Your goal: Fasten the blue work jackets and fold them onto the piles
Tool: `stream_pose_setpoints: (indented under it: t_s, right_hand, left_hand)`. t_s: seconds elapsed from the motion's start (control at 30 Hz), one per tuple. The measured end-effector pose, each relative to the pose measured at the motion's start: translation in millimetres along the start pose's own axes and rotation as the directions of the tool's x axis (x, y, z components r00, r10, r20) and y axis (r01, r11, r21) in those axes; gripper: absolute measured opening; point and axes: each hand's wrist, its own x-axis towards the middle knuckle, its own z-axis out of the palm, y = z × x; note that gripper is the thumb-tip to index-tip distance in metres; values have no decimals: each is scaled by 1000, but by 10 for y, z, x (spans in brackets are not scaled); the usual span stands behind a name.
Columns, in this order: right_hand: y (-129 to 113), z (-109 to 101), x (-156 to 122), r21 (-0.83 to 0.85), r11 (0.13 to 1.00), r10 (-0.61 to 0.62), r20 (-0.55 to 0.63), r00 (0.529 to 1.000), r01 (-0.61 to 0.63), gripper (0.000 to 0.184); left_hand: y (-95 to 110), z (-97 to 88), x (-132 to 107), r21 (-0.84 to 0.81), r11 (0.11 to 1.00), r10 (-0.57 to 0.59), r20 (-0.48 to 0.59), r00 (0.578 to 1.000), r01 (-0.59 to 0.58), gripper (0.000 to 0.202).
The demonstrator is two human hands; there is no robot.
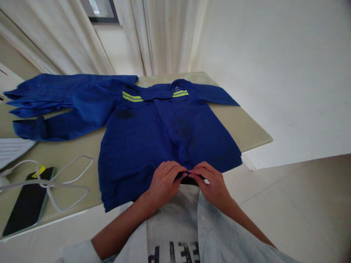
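Together at six o'clock, left hand (164,184) and right hand (211,182) pinch the bottom edge of a limp-looking royal-blue work jacket (142,146), soft and easily gathered there.

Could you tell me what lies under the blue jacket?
A beige tabletop carries the blue jacket; the surface directly beneath it is covered, so nothing there can be seen.

Hem of the work jacket (142,146) hidden behind left hand (164,184) and right hand (211,182)
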Motion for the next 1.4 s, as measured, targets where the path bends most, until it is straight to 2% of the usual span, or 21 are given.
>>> stream_pose_setpoints:
  t_s: [0.3, 0.57, 0.67, 0.83, 1.07, 1.17, 1.3, 1.4]
  right_hand:
    - [51, 52, -10, 83, 996, 36, -27, 999, -34, 10]
    - [69, 97, 7, 69, 997, 51, -68, 996, -46, 8]
    - [61, 121, -7, 54, 998, 48, -66, 997, -44, 9]
    - [28, 149, -25, -28, 998, 59, -108, 992, -62, 12]
    - [62, 125, -14, 38, 999, 32, -53, 998, -30, 13]
    - [96, 121, -14, 36, 999, 23, -33, 999, -22, 11]
    - [95, 154, -13, 20, 999, 46, -57, 997, -45, 10]
    - [77, 190, -13, 9, 999, 40, -76, 996, -40, 10]
  left_hand:
    - [-1, -8, 20, -107, 994, -24, -15, 1000, 22, 7]
    - [-64, -49, 27, -56, 998, -32, 89, 996, 37, 19]
    - [-45, -59, 19, -75, 994, -70, 99, 993, 78, 12]
    - [6, -62, 34, -197, 969, -138, 79, 987, 152, 11]
    - [6, 17, 52, -287, 930, -228, 43, 973, 230, 9]
    - [-9, 15, 47, -259, 936, -221, 89, 971, 237, 10]
    - [-29, -16, 32, -112, 976, -170, 138, 976, 186, 22]
    - [-33, -26, 15, -6, 988, -150, 139, 979, 152, 18]
